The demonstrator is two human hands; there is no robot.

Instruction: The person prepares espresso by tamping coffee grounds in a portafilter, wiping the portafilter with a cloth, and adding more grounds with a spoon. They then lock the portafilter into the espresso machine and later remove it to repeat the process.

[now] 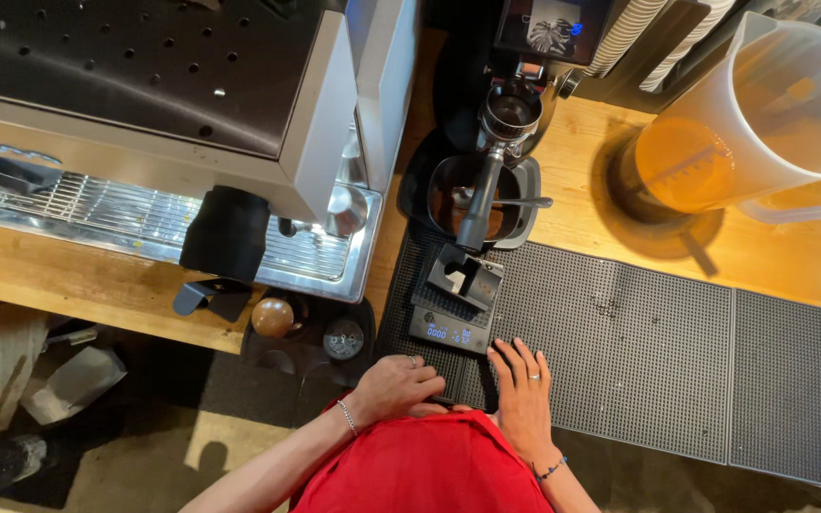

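Resting on the black ribbed rubber mat (620, 351), our right hand (525, 394) lies flat and released just below one small black digital scale (450, 328). Our left hand (393, 385) sits loosely curled beside it, grasping nothing we can see. One black-handled portafilter (477, 204) stands on the scale, and one clear plastic pitcher (772, 114) stands well apart.

small dark digital scale (452, 330) lay flat on the black ribbed mat (620, 351), near the surface's front edge, its lit blue display facing the person. portafilter (475, 223) ran lengthwise away from it, dark handle pointing toward the scale, basket end up under the grinder (515, 104). left hand (397, 385) curled just beside the scale's near corner; right hand (525, 394) flat, fingers spread, just beside it.
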